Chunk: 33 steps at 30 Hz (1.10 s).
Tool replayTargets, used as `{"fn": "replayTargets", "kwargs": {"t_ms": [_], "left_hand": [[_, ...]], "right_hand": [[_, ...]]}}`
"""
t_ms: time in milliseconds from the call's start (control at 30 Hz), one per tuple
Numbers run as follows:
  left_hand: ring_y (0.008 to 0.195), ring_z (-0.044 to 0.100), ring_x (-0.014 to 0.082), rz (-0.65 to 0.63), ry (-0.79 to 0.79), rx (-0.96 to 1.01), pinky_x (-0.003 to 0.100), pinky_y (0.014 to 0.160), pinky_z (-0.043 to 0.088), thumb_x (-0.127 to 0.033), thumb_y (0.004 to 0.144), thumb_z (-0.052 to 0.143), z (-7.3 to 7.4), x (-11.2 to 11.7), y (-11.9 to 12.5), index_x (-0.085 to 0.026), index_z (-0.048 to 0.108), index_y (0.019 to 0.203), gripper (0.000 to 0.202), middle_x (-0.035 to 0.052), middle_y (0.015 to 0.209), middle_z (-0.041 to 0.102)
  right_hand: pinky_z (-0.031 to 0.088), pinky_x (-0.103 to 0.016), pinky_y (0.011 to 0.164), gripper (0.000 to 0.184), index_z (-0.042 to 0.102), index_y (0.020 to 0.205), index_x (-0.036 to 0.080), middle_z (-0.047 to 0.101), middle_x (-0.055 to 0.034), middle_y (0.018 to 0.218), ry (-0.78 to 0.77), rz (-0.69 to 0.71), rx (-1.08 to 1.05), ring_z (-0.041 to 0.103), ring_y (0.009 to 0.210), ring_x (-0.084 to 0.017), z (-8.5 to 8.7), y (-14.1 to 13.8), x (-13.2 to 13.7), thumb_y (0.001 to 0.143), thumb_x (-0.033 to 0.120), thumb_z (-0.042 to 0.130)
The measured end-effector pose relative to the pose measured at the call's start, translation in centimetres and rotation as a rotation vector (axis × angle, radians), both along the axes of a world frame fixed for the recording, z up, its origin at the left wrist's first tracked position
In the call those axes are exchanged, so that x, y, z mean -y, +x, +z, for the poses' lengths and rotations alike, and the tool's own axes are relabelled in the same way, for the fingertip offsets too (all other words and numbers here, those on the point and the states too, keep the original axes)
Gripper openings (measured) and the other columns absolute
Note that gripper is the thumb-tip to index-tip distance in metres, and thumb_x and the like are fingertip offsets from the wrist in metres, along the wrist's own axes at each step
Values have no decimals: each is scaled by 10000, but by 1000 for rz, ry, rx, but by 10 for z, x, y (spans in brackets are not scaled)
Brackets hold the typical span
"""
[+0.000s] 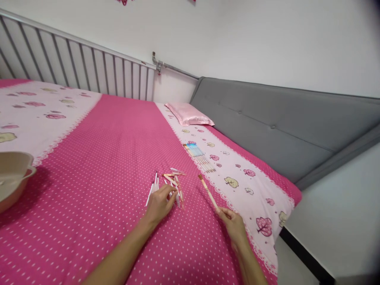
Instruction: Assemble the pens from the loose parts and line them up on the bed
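Observation:
My right hand (233, 225) pinches the lower end of a paintbrush (209, 192) with a pale handle; its brown bristles point up and away from me. My left hand (161, 202) rests over a loose pile of slim sticks, its fingers curled together at the pile's near side. What they grip, if anything, I cannot make out. Several white pens or sticks with dark tips (151, 193) show left of the hand. More paintbrushes with pale handles (170, 179) lie crosswise beyond my fingers. Further right, a neat row of blue and pale slim sticks (199, 157) lies side by side.
A pink polka-dot bedspread (118, 138) with printed trees covers the bed. At the left edge stands a beige plastic basin (18, 186) with a handle. A pink pillow (190, 114) lies by the grey headboard (261, 122). A white radiator (89, 65) lines the far wall.

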State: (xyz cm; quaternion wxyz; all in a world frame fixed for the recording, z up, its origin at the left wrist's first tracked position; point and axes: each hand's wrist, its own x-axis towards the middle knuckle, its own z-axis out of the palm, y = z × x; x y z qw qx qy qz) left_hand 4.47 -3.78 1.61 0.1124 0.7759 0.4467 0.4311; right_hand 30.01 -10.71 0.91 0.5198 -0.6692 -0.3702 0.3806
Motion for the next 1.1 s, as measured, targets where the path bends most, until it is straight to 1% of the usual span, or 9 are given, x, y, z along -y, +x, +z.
{"fn": "replayTargets", "kwargs": {"t_ms": [133, 233, 433, 600, 833, 967, 1100], "left_hand": [[627, 554, 125, 0, -3, -17, 253, 632, 407, -272, 872, 438, 0, 0, 0, -193, 605, 865, 185, 27, 780, 643], [641, 559, 127, -7, 2, -24, 254, 641, 412, -265, 869, 438, 0, 0, 0, -191, 611, 869, 189, 33, 798, 650], [662, 573, 135, -5, 12, -54, 248, 637, 419, -267, 867, 436, 1, 1, -1, -198, 615, 845, 193, 32, 789, 648], [666, 577, 140, 0, 7, -77, 258, 659, 429, -266, 866, 436, 1, 3, -2, -193, 616, 844, 196, 39, 785, 649], [717, 609, 151, -3, 24, -86, 252, 676, 449, -266, 853, 450, 1, 3, -3, -206, 627, 824, 189, 39, 784, 652], [729, 606, 145, -7, 32, -97, 250, 685, 449, -258, 863, 441, -2, 1, -4, -199, 619, 837, 189, 41, 816, 655], [696, 588, 132, -4, 41, -95, 242, 660, 439, -256, 874, 433, -5, 0, -4, -192, 606, 836, 189, 33, 800, 642]], "right_hand": [[508, -338, 720, 436, 727, 842, 128, 731, -93, 831, -3, 1, -9, 664, 790, -256, 1, -1, 0, 566, 465, 741], [510, -340, 725, 433, 732, 830, 131, 733, -90, 819, -7, -5, -9, 668, 787, -258, -1, -2, 0, 555, 466, 742], [515, -317, 703, 406, 736, 824, 150, 733, -68, 800, -5, -11, -7, 669, 777, -242, -7, -8, 0, 565, 462, 726], [517, -322, 708, 406, 734, 840, 147, 733, -78, 824, 6, -34, -36, 667, 787, -243, -13, -10, -1, 567, 447, 740], [503, -313, 740, 418, 727, 875, 145, 731, -78, 860, 7, 6, -68, 662, 833, -246, -24, -5, -4, 606, 465, 715], [495, -309, 721, 400, 735, 806, 160, 731, -68, 818, 0, -7, -103, 652, 817, -248, -24, -4, -5, 585, 494, 716], [469, -275, 657, 412, 736, 766, 163, 720, -53, 774, -35, 1, -150, 622, 746, -213, -22, -3, -8, 566, 523, 725]]}}
